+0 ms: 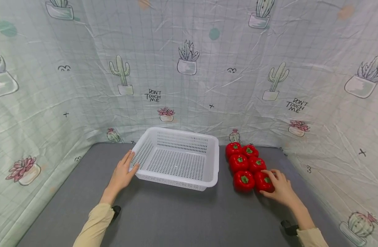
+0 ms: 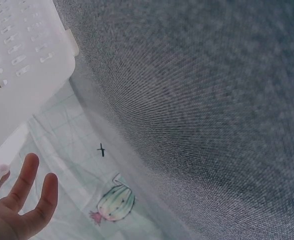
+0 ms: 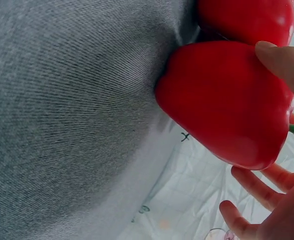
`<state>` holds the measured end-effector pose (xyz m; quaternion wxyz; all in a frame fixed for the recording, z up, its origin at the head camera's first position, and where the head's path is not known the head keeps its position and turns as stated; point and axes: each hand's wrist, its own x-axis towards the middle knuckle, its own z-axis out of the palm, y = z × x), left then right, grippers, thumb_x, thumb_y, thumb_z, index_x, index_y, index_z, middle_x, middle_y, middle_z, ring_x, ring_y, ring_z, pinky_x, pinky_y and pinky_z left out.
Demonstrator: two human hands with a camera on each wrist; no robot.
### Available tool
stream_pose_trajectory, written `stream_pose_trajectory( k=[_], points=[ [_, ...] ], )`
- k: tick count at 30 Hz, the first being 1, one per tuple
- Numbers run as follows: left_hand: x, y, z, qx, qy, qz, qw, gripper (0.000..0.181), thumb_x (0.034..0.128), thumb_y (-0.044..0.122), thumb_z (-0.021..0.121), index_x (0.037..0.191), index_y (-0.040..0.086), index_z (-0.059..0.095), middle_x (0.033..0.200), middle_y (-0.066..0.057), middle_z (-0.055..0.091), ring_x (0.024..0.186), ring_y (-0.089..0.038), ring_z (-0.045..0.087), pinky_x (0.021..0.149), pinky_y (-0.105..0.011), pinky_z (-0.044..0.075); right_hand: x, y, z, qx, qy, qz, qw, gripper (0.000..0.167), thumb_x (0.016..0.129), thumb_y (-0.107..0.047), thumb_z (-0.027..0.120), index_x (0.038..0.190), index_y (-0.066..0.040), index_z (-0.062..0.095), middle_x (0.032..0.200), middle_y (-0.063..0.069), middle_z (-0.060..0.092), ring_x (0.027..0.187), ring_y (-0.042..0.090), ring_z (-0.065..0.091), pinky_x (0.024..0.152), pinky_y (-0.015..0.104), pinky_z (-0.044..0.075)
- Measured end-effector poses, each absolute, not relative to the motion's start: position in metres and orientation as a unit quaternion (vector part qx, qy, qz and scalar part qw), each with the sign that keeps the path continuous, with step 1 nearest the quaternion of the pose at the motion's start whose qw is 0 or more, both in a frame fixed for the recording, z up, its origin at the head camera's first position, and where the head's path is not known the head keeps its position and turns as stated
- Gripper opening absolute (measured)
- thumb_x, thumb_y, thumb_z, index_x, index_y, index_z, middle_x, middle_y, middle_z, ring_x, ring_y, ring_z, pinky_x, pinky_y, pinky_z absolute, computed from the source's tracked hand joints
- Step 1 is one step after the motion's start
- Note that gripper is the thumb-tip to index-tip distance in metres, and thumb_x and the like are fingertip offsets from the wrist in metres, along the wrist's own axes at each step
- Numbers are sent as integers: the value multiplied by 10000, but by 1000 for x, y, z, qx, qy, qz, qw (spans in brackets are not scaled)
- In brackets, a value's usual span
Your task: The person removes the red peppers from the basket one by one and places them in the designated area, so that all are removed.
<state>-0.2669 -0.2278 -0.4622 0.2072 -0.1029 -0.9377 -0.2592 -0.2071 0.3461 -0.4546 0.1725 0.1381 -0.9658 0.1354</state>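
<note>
A white plastic basket [image 1: 176,178] with slotted walls stands on the grey table. My left hand [image 1: 123,172] touches its left rim, thumb near the front left corner and fingers along the outside. In the left wrist view, the visible fingers [image 2: 47,200] are loosely straight and apart from the basket wall [image 2: 32,65]. On the right, my right hand [image 1: 280,188] holds the front right red bell pepper [image 1: 263,182]. The right wrist view shows the thumb on one side of this pepper [image 3: 226,100] and fingertips at the other; its green stem faces the palm.
Several more red bell peppers [image 1: 239,162] stand close together in two columns, right of the basket, stems up. One neighbour [image 1: 244,181] touches the held pepper's left side. A cactus-print curtain [image 1: 189,92] encloses the grey table [image 1: 182,219] at the back and sides.
</note>
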Motion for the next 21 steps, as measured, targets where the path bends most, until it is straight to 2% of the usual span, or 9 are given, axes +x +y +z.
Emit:
stream_pose_trajectory(
  k=[6,9,12,16,18,20,21],
  points=[
    [-268,-229,-459,-106,-939,-260,199,578,913,354,441,1369,19,321,1434,-218,258,1170,-472,360,897,-595,305,-207,349,-454,127,-966,140,175,770,607,-312,796,1249,-140,408,1165,209,411,1040,395,392,708,565,301],
    [-267,-231,-456,-101,-937,-291,167,605,915,387,427,1388,38,286,1456,-244,171,1235,-490,280,951,-629,212,-206,350,-452,122,-967,146,173,776,622,-366,779,1261,-144,399,1180,186,415,1047,390,387,720,578,293],
    [-265,-234,-453,-91,-931,-328,135,638,913,412,418,1415,68,223,1467,-259,87,1264,-526,184,941,-674,147,-205,352,-449,121,-967,149,167,800,631,-408,767,1281,-137,389,1202,171,421,1064,382,385,733,588,284],
    [-262,-240,-453,-88,-924,-350,128,661,911,394,434,1432,93,161,1466,-263,79,1277,-529,141,942,-672,127,-203,356,-448,124,-970,139,158,864,625,-439,762,1321,-125,357,1231,170,417,1083,383,388,735,600,291],
    [-258,-244,-453,-93,-920,-357,132,667,906,378,452,1434,96,156,1464,-265,92,1292,-513,132,965,-658,103,-201,359,-449,123,-972,134,148,887,628,-426,761,1344,-130,329,1254,179,403,1104,392,380,741,614,289],
    [-253,-248,-453,-100,-917,-361,134,670,903,363,467,1437,115,149,1463,-264,106,1268,-498,222,974,-649,98,-198,363,-450,119,-975,127,141,907,631,-416,759,1363,-131,306,1277,193,390,1121,402,374,744,631,289],
    [-250,-250,-452,-102,-918,-360,135,671,901,362,471,1439,126,147,1464,-258,116,1243,-494,270,959,-651,133,-197,365,-450,117,-976,124,138,912,633,-408,759,1370,-133,297,1287,196,386,1129,402,373,745,637,288]
  ],
)
